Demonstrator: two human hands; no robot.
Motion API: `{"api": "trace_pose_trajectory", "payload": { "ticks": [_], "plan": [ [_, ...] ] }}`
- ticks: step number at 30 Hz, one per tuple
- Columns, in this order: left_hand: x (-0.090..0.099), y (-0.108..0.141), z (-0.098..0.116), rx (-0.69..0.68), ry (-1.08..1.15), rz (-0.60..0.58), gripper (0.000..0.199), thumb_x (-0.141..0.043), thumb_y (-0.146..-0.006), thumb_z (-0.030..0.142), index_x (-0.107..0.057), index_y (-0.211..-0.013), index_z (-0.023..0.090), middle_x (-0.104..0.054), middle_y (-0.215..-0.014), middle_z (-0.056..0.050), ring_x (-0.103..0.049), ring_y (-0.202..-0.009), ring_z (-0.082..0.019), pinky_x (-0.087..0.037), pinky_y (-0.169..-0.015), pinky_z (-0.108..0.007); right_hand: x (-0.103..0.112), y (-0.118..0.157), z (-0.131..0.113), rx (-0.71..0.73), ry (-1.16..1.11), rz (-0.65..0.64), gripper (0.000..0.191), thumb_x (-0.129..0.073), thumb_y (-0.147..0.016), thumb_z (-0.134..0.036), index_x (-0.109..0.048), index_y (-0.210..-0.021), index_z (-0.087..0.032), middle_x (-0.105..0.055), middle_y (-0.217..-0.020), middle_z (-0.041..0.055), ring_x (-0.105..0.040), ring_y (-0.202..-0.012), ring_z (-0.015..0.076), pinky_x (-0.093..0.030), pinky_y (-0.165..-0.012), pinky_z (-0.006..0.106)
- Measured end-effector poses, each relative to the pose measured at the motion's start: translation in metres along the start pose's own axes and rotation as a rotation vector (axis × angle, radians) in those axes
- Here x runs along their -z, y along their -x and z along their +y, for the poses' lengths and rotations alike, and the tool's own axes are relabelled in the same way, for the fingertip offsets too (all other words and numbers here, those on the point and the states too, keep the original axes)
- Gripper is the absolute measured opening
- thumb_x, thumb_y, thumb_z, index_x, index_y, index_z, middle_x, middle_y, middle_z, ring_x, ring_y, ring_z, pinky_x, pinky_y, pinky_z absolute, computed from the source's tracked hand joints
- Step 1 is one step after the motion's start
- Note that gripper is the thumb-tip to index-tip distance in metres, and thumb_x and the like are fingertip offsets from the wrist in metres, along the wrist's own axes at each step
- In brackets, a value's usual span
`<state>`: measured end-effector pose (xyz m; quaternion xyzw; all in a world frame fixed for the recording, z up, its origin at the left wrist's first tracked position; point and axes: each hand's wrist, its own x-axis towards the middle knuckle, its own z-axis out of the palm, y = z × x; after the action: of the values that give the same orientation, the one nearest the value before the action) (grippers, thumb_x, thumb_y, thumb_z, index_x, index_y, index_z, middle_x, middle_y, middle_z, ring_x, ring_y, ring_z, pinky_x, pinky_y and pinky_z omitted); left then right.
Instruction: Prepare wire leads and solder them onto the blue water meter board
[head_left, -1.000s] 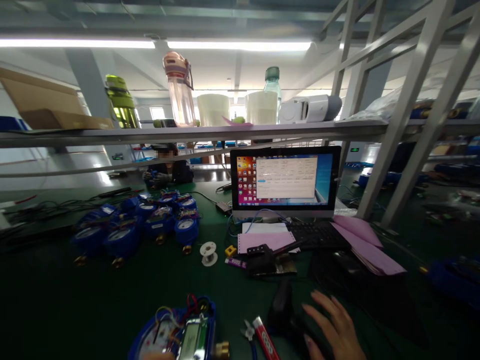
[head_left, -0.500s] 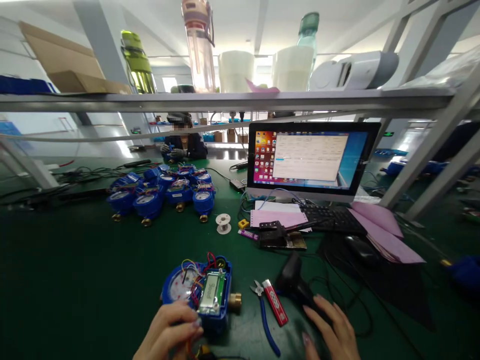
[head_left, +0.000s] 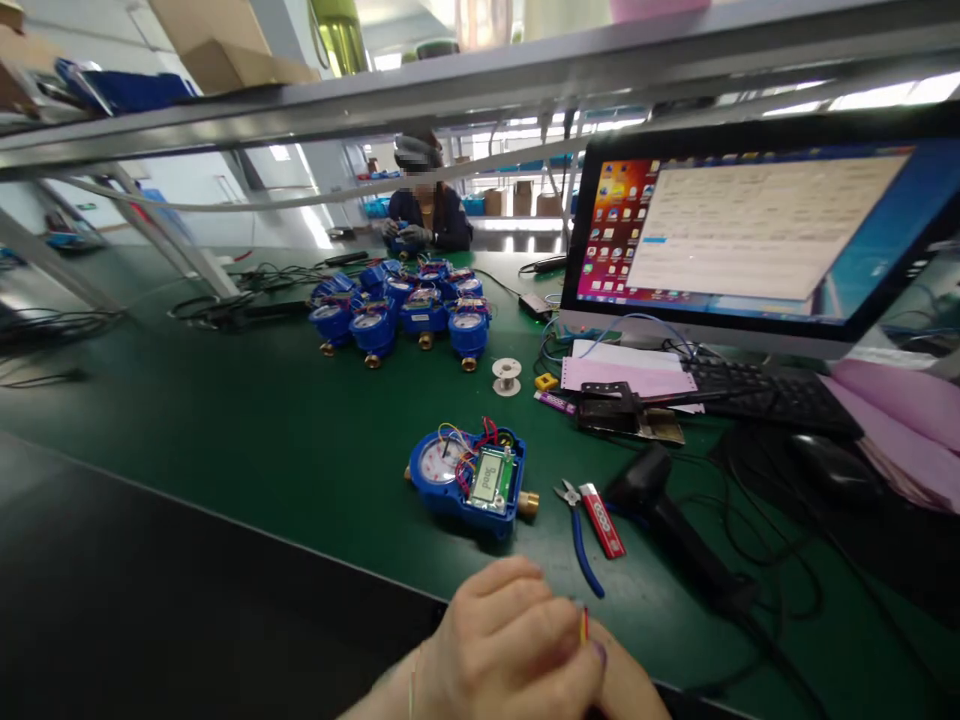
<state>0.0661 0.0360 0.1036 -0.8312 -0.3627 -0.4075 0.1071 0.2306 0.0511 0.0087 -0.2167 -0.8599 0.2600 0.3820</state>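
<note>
My left hand (head_left: 510,640) is closed in front of the bench edge, its fingers curled round thin red and yellow wires (head_left: 585,624), of which only a short end shows. Pressed in behind it is my right hand (head_left: 628,680), mostly covered, with its fingers hidden. Just beyond my hands lies a blue water meter (head_left: 457,508) with its cover off. Its wires, round dial and a small display with handwriting on it are exposed. Blue-handled cutters (head_left: 581,550) and a red-and-white packet (head_left: 602,522) lie to its right.
A black handheld scanner (head_left: 686,535) with a cable lies at right, near the mouse (head_left: 832,468). Several blue meters (head_left: 375,325) stand farther back. A solder spool (head_left: 507,378), soldering iron stand (head_left: 611,410) and monitor (head_left: 750,235) are beyond. Another person (head_left: 431,205) sits opposite.
My right hand has left the scanner and come together with my left hand. My left hand has moved from the meter towards the bench edge. The view has turned left and down.
</note>
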Motion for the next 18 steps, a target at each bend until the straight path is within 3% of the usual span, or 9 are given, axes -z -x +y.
{"api": "trace_pose_trajectory", "payload": {
  "ticks": [3,6,8,10,13,18],
  "plan": [
    [0.009,0.026,-0.032,0.146,-0.029,0.118,0.021,-0.064,-0.075,0.009,-0.058,-0.094,0.016,-0.064,-0.083,-0.003,-0.059,-0.077,-0.012,-0.051,-0.083,-0.032,0.035,-0.01,0.008,-0.234,0.074,0.005,0.024,-0.047,-0.088,-0.035,-0.064,-0.094,-0.019,-0.067,-0.087,0.0052,-0.065,-0.081,0.0151,-0.052,-0.071,0.018],
    [0.022,0.053,-0.077,0.498,0.038,0.269,0.041,-0.074,-0.068,0.027,-0.052,-0.101,0.02,-0.06,-0.093,-0.004,-0.058,-0.091,-0.017,-0.051,-0.081,-0.032,0.053,-0.016,0.027,-0.484,0.138,-0.054,0.034,-0.043,-0.088,-0.042,-0.064,-0.091,-0.016,-0.066,-0.078,0.0048,-0.064,-0.074,0.0152,-0.051,-0.062,0.017],
    [0.031,0.065,-0.104,0.701,0.055,0.234,0.049,-0.076,-0.062,0.04,-0.052,-0.1,0.021,-0.057,-0.099,-0.005,-0.056,-0.097,-0.02,-0.048,-0.087,-0.036,0.053,-0.018,0.042,-0.586,0.152,-0.133,0.042,-0.041,-0.087,-0.048,-0.063,-0.096,-0.015,-0.062,-0.066,0.0024,-0.06,-0.059,0.0144,-0.048,-0.052,0.019],
    [0.037,0.07,-0.121,0.802,0.078,0.132,0.053,-0.076,-0.058,0.049,-0.053,-0.096,0.02,-0.056,-0.101,-0.006,-0.055,-0.1,-0.022,-0.045,-0.09,-0.038,0.047,-0.02,0.056,-0.637,0.201,-0.142,0.049,-0.04,-0.086,-0.052,-0.061,-0.105,-0.012,-0.057,-0.059,0.0006,-0.055,-0.049,0.0139,-0.045,-0.047,0.022],
    [0.04,0.067,-0.128,0.851,0.098,0.047,0.047,-0.072,-0.061,0.052,-0.054,-0.088,0.019,-0.057,-0.099,-0.006,-0.055,-0.099,-0.022,-0.043,-0.09,-0.038,0.038,-0.024,0.07,-0.622,0.316,-0.039,0.054,-0.039,-0.084,-0.052,-0.058,-0.113,-0.009,-0.06,-0.068,0.0036,-0.056,-0.053,0.0156,-0.047,-0.051,0.026],
    [0.027,0.049,-0.112,0.885,-0.044,0.094,0.027,-0.066,-0.072,0.044,-0.06,-0.083,0.02,-0.058,-0.09,-0.004,-0.054,-0.092,-0.02,-0.042,-0.084,-0.034,0.042,-0.035,0.067,-0.481,0.371,0.066,0.04,-0.04,-0.088,-0.044,-0.058,-0.108,-0.015,-0.059,-0.076,0.0028,-0.056,-0.057,0.0134,-0.046,-0.054,0.025]
  ]
}}
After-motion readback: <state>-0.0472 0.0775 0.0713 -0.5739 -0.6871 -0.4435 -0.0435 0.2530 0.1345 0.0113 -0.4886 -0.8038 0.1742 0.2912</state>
